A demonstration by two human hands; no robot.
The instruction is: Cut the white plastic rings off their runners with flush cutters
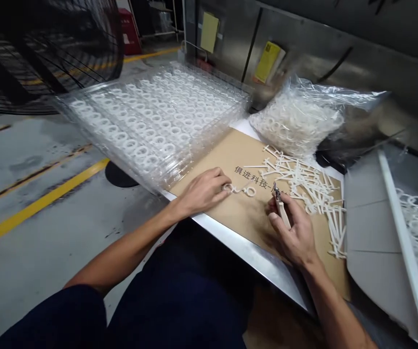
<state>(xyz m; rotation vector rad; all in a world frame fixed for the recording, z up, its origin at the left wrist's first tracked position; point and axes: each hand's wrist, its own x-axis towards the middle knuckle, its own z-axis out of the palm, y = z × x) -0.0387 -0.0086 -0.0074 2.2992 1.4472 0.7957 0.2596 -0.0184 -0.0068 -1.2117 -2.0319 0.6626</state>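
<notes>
Pinching flush cutters in the right grip, left grip spread, fingertips on white plastic rings atop cardboard

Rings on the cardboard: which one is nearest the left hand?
The white plastic ring at the left hand's fingertips; the other ring lies further right, toward the side cutters in the right hand.

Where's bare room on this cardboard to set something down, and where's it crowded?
Bare brown cardboard lies between the clear tray of white rings and the printed characters, above the left hand. Crowded: white plastic runners fill the right side, beside the right hand and its cutters.
</notes>
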